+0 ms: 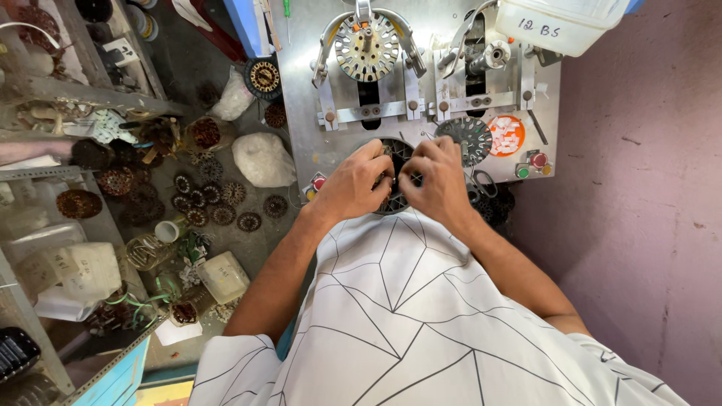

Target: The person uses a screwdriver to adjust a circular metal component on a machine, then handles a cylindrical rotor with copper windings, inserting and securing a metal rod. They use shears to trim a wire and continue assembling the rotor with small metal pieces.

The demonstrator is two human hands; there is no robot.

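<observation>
From the head camera I see my left hand (352, 183) and my right hand (438, 179) meeting over a dark round slotted metal stator core (396, 177) that lies at the near edge of the grey steel machine plate (301, 113). Both sets of fingers are curled down onto the core's rim, pinching at it from either side; what exactly they pinch is hidden. Just right of the right hand lies a second dark toothed disc (468, 137), beside an orange round sticker (507, 134). Above, a silver slotted wheel (366, 46) sits mounted upright. Many small brown cores (210, 203) litter the floor at left.
</observation>
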